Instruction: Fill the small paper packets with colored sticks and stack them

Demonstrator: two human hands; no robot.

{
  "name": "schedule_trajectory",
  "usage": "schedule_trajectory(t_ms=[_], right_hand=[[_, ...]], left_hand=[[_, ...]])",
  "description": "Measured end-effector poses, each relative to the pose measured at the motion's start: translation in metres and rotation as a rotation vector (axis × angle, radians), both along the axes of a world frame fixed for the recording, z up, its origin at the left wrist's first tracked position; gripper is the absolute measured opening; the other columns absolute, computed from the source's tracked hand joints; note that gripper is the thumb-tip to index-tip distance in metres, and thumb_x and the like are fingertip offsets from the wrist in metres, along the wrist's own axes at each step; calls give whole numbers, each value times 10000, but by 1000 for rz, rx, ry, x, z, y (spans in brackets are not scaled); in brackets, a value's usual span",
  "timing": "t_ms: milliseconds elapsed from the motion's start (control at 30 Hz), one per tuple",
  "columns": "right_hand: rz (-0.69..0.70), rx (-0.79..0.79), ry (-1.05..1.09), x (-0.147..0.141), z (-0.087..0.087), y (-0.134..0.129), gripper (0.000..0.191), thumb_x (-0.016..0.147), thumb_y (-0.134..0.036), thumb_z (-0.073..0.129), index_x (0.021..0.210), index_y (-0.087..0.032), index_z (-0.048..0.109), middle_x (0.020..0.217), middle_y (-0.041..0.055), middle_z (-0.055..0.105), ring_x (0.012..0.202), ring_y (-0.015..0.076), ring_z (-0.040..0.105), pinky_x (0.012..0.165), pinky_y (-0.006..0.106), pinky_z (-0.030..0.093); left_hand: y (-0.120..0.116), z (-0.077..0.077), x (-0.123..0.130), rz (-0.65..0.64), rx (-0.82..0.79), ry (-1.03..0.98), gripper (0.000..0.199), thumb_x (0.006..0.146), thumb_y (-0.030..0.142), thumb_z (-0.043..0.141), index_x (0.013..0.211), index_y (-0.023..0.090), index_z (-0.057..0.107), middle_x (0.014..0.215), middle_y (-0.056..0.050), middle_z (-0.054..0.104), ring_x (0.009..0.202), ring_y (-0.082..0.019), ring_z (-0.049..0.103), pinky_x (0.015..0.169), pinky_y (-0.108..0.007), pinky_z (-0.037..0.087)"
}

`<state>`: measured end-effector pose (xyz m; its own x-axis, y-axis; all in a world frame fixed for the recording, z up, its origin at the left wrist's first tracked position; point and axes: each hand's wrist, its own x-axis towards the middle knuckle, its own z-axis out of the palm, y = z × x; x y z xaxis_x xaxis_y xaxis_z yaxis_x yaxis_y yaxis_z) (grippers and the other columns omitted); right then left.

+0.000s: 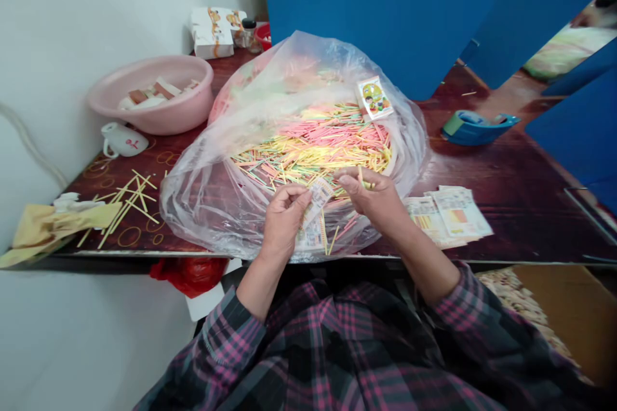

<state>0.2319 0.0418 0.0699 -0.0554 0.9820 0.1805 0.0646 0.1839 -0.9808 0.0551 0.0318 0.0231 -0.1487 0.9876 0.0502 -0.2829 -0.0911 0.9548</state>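
My left hand (285,215) pinches a small printed paper slip (319,198) between thumb and fingers, just over the near edge of a clear plastic bag (202,205). Inside the bag lies a heap of thin yellow, pink and green sticks (313,148). To the right, my right hand (373,196) is closed above the near side of the heap, with a short yellow stick (360,176) showing at its fingers. Another printed slip (313,234) lies below my left hand, partly covered. A small cartoon-printed box (375,98) rests on the bag's far right side.
Printed slips (453,213) are stacked at the right. Behind them is a blue tape dispenser (477,127). Leftward are a pink basin (149,93), a white mug (124,139) on its side, loose yellow sticks (128,202) and crumpled yellow paper (53,228). A blue panel (366,0) stands behind.
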Motion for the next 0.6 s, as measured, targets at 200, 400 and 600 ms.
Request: schedule_trajectory(t_ms=[200, 400, 600], right_hand=[[107, 104, -328, -3, -9, -7, 263, 835, -450, 690, 786, -192, 703, 735, 1, 666, 697, 147, 577, 665, 261, 439], [187, 115, -521, -7, -15, -15, 294, 870, -358, 613, 625, -196, 596, 560, -46, 506, 567, 108, 432, 570, 242, 332], [-7, -41, 82, 5, 9, -8, 344, 877, -535, 666, 816, -198, 692, 492, -85, 456, 434, 92, 409, 479, 239, 369]], left_hand=[[-4, 6, -1, 29, 196, 320, 47, 789, 258, 767, 795, 218, 743, 1020, -42, 654, 1050, -193, 601, 999, -348, 443], [-7, 18, -3, 2, 248, 417, 52, 806, 253, 740, 770, 219, 724, 935, -35, 659, 964, -194, 597, 938, -337, 452], [-7, 14, 4, -49, 7, 26, 117, 707, 265, 812, 718, 201, 715, 915, -15, 635, 894, -157, 574, 844, -277, 432]])
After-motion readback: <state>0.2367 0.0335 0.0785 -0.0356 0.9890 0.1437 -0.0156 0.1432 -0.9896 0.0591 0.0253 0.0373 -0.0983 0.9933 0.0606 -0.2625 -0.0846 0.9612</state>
